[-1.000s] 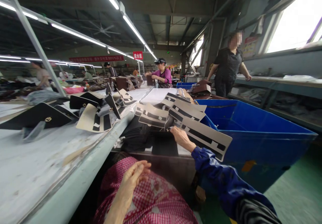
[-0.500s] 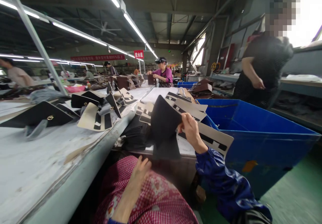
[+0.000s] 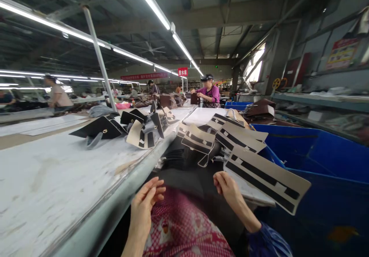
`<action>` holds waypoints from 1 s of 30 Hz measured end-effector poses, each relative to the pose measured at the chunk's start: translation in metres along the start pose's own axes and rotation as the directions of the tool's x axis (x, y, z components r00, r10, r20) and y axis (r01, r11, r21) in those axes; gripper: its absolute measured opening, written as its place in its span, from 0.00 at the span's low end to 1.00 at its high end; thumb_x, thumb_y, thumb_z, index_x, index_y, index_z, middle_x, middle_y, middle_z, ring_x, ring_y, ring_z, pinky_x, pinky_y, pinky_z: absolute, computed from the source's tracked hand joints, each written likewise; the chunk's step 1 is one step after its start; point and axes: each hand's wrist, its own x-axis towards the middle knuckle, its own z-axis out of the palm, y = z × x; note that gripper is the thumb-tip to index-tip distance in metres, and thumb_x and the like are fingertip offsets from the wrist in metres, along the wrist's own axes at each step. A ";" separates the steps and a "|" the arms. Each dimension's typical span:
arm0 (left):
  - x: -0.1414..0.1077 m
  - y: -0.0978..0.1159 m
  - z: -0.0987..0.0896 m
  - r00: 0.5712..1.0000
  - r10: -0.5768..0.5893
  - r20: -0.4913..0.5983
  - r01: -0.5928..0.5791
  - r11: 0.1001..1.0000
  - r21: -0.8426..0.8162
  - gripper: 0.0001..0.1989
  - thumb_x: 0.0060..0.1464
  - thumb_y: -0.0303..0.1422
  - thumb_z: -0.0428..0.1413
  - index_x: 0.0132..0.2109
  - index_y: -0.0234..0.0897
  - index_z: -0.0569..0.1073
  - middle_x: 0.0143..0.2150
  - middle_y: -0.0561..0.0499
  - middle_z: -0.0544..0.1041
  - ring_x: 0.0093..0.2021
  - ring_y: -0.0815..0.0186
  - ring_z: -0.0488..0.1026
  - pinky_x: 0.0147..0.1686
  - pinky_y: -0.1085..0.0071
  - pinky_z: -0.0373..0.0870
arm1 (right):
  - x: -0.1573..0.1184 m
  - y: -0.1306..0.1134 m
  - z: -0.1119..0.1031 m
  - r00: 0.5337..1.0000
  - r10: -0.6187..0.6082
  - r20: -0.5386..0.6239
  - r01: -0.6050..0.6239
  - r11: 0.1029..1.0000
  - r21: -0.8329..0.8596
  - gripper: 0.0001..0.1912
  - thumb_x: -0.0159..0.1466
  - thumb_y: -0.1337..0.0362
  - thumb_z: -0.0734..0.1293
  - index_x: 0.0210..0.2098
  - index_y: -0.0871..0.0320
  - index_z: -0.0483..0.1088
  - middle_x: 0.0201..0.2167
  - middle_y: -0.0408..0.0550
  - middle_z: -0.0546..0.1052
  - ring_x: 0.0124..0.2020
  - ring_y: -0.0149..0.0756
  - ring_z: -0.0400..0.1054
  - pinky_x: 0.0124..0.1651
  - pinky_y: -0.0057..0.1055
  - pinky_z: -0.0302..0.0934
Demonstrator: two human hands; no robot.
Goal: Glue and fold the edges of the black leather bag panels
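Observation:
Dark, blurred material (image 3: 190, 178) lies across the near edge of the work surface, in front of the checked apron (image 3: 184, 226). My right hand (image 3: 226, 186) is at its right side with fingers curled together; what they hold is too blurred to make out. Near the left side of the material, my left hand (image 3: 148, 195) is raised with its fingers apart and nothing in it. Beige panels with black strips (image 3: 265, 172) lie just right of my right hand. A stack of black pieces (image 3: 173, 159) sits ahead, between both hands.
The long white table (image 3: 66, 180) runs along the left, bearing black flaps (image 3: 98, 128) with metal clasps. Blue bins (image 3: 302, 141) stand at the right. A person in purple (image 3: 212, 93) works farther ahead.
The view has swung right and the dark piece has come down toward the apron with my right hand. My left hand has risen off the apron. The person at the right is out of view.

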 end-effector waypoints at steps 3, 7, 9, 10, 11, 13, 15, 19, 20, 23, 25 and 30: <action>0.009 -0.023 -0.005 1.000 -0.011 -0.011 0.013 0.981 0.193 0.07 0.61 0.30 0.60 0.44 0.31 0.77 0.44 0.47 0.80 0.44 0.64 0.78 0.45 0.63 0.76 | 0.000 0.008 0.032 0.991 -0.079 0.107 0.093 0.986 -0.142 0.18 0.71 0.50 0.60 0.41 0.58 0.70 0.34 0.50 0.77 0.33 0.39 0.72 0.39 0.38 0.68; 0.018 -0.055 -0.017 0.997 -0.076 -0.022 0.079 0.933 0.351 0.06 0.61 0.30 0.60 0.42 0.31 0.76 0.44 0.48 0.79 0.42 0.64 0.77 0.44 0.62 0.76 | -0.001 0.016 0.092 0.879 -0.157 0.450 0.277 0.937 -0.214 0.28 0.59 0.52 0.75 0.55 0.55 0.72 0.59 0.57 0.73 0.61 0.51 0.66 0.64 0.49 0.60; 0.023 -0.055 -0.023 0.998 -0.045 -0.052 0.062 0.919 0.389 0.07 0.63 0.33 0.58 0.44 0.32 0.75 0.44 0.48 0.78 0.42 0.64 0.77 0.43 0.62 0.77 | -0.006 0.020 0.121 0.787 -0.154 0.597 0.339 0.917 -0.210 0.39 0.52 0.51 0.80 0.59 0.56 0.70 0.65 0.61 0.69 0.66 0.58 0.61 0.66 0.54 0.56; 0.028 -0.049 -0.025 0.998 -0.003 -0.062 0.028 0.912 0.409 0.09 0.64 0.34 0.57 0.45 0.32 0.75 0.45 0.47 0.78 0.43 0.64 0.78 0.43 0.62 0.77 | -0.010 0.022 0.133 0.733 -0.145 0.665 0.375 0.901 -0.217 0.43 0.50 0.50 0.80 0.62 0.56 0.69 0.67 0.63 0.66 0.68 0.62 0.58 0.67 0.57 0.54; 0.035 -0.040 -0.026 0.997 0.051 -0.063 -0.018 0.900 0.435 0.10 0.65 0.35 0.57 0.46 0.32 0.74 0.46 0.47 0.78 0.43 0.63 0.78 0.44 0.61 0.78 | -0.015 0.023 0.142 0.675 -0.129 0.727 0.420 0.877 -0.234 0.46 0.51 0.49 0.80 0.64 0.57 0.66 0.69 0.64 0.63 0.70 0.65 0.54 0.68 0.61 0.51; 0.056 -0.015 -0.022 0.983 0.178 -0.052 -0.128 0.852 0.507 0.13 0.65 0.37 0.56 0.50 0.33 0.74 0.48 0.46 0.78 0.45 0.63 0.78 0.47 0.58 0.77 | -0.025 0.027 0.154 0.576 -0.091 0.812 0.522 0.805 -0.280 0.47 0.56 0.50 0.77 0.69 0.58 0.60 0.72 0.67 0.56 0.73 0.69 0.43 0.69 0.66 0.43; 0.084 0.014 -0.013 0.949 0.311 -0.058 -0.213 0.763 0.610 0.15 0.65 0.38 0.56 0.54 0.34 0.73 0.52 0.45 0.77 0.48 0.60 0.77 0.52 0.54 0.74 | -0.033 0.030 0.157 0.531 -0.080 0.843 0.600 0.738 -0.308 0.42 0.62 0.53 0.73 0.70 0.59 0.58 0.73 0.68 0.50 0.74 0.68 0.35 0.71 0.67 0.36; 0.145 0.053 0.011 0.876 0.472 -0.095 -0.214 0.558 0.802 0.20 0.61 0.36 0.60 0.59 0.37 0.71 0.67 0.42 0.65 0.66 0.49 0.63 0.63 0.43 0.62 | -0.043 0.041 0.156 0.544 -0.134 0.829 0.640 0.705 -0.306 0.37 0.65 0.53 0.71 0.68 0.62 0.61 0.74 0.68 0.48 0.74 0.66 0.33 0.72 0.64 0.33; 0.158 0.059 0.016 0.879 0.468 -0.097 -0.189 0.526 0.829 0.20 0.61 0.36 0.60 0.58 0.36 0.71 0.67 0.42 0.65 0.66 0.49 0.63 0.63 0.43 0.62 | -0.045 0.044 0.156 0.550 -0.144 0.823 0.644 0.701 -0.308 0.37 0.65 0.52 0.71 0.67 0.63 0.62 0.74 0.68 0.48 0.74 0.66 0.33 0.72 0.64 0.34; 0.185 0.070 0.026 0.911 0.402 -0.088 -0.124 0.473 0.872 0.17 0.61 0.37 0.60 0.54 0.35 0.73 0.57 0.43 0.74 0.56 0.55 0.73 0.55 0.49 0.71 | -0.048 0.052 0.162 0.581 -0.170 0.796 0.642 0.697 -0.319 0.38 0.64 0.49 0.72 0.67 0.61 0.62 0.74 0.66 0.49 0.74 0.65 0.33 0.72 0.64 0.35; 0.189 0.076 0.027 0.920 0.384 -0.080 -0.111 0.451 0.885 0.15 0.63 0.39 0.58 0.50 0.32 0.74 0.51 0.45 0.76 0.49 0.58 0.76 0.50 0.55 0.74 | -0.049 0.057 0.167 0.607 -0.184 0.773 0.629 0.705 -0.326 0.42 0.61 0.46 0.73 0.67 0.61 0.62 0.73 0.66 0.51 0.75 0.64 0.34 0.72 0.64 0.36; 0.143 0.095 -0.001 0.816 0.549 -0.180 -0.092 0.432 0.897 0.13 0.63 0.40 0.58 0.47 0.34 0.75 0.44 0.48 0.77 0.44 0.62 0.75 0.48 0.58 0.73 | -0.053 0.062 0.170 0.651 -0.210 0.729 0.618 0.705 -0.349 0.27 0.70 0.53 0.65 0.64 0.59 0.66 0.73 0.62 0.55 0.75 0.60 0.35 0.73 0.62 0.38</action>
